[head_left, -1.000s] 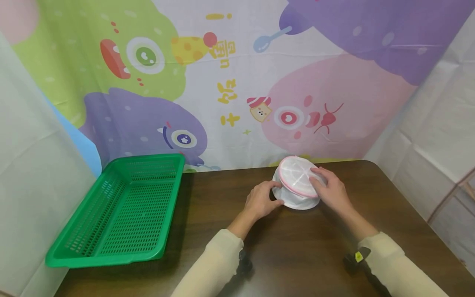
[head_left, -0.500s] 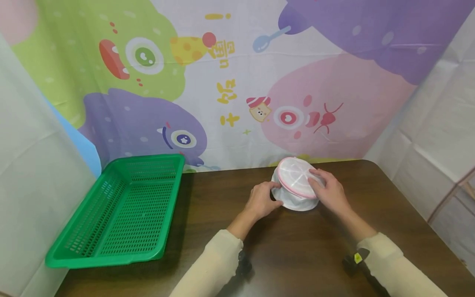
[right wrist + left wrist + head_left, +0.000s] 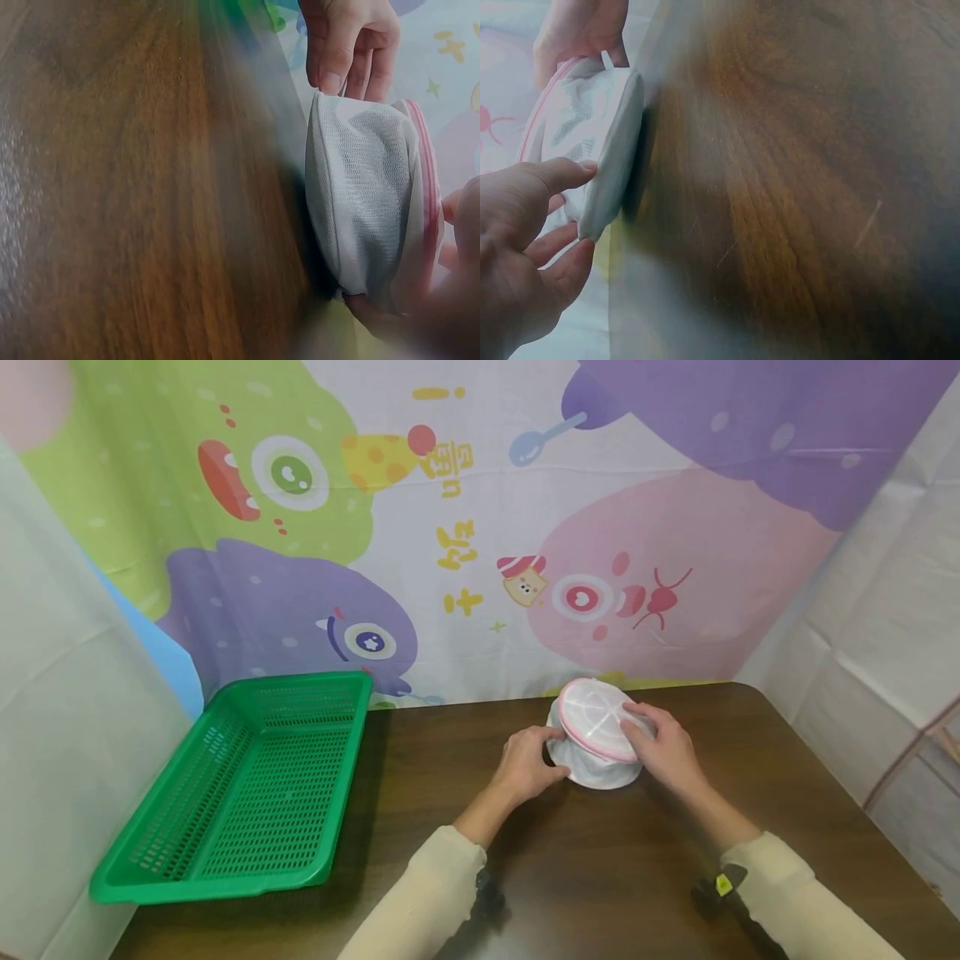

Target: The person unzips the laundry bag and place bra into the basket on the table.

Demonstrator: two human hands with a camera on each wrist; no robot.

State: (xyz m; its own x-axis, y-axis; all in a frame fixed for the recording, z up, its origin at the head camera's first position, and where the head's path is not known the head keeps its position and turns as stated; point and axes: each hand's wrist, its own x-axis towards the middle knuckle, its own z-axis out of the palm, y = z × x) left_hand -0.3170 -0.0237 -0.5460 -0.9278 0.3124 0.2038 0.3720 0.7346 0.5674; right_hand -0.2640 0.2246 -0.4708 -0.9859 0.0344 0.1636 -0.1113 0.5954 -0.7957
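Note:
A round white mesh laundry bag with a pink zipper around its top rim stands on the far right part of the table. My left hand holds its left side low down, thumb and fingers apart around the base edge. On the opposite side, my right hand grips the bag, its fingertips over the top panel. In the right wrist view the mesh side of the laundry bag bulges between base and zipper, the right thumb at its base edge. The left wrist view shows the left hand with fingers around the bag's edge.
A green plastic basket with slotted walls stands at the left of the brown wooden table. A cartoon-printed curtain hangs right behind the table's back edge. Pale cloth screens stand on both sides.
The laundry bag, with both hands on it, has shifted very slightly towards me and to the left. Both hands keep nearly the same hold.

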